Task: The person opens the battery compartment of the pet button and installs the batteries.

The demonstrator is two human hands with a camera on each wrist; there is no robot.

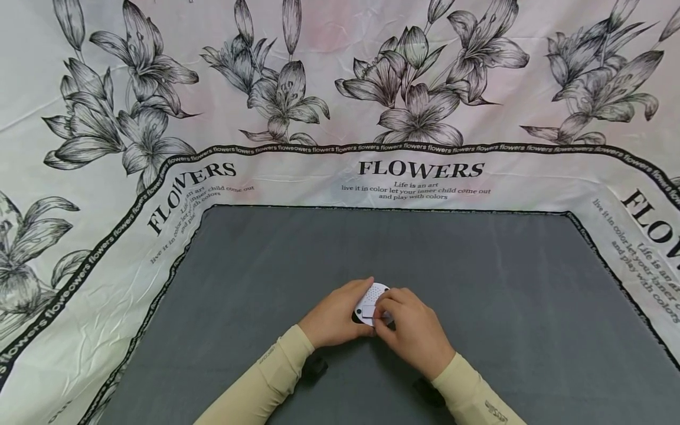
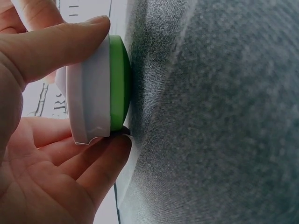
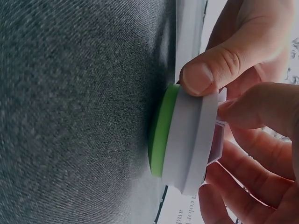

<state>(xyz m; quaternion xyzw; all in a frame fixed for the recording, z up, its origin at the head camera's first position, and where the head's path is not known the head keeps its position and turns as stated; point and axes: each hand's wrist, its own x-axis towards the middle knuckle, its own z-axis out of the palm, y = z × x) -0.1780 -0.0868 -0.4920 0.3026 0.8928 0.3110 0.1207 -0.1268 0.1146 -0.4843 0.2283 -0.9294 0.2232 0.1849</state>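
Observation:
A round white device (image 1: 377, 290) with a green face stands low over the grey cloth, green side down. Small holes dot its upturned back, beside a rectangular panel (image 1: 368, 311). My left hand (image 1: 336, 316) grips the device by its rim, thumb on the near side and fingers on the far side. From the right, my right hand (image 1: 411, 324) reaches over the back, thumb and index finger pinching at a small pale flap (image 3: 217, 142) that sticks up there. Its other fingers curl loosely beside the rim. In the left wrist view the green face (image 2: 120, 84) sits close to the cloth.
Under the hands lies the dark grey centre of a tablecloth (image 1: 340, 248). Its white border (image 1: 297, 183) carries black lettering and line-drawn flowers. Dark blocks (image 1: 314, 370) show beneath the wrists, by the pale sleeves (image 1: 265, 378).

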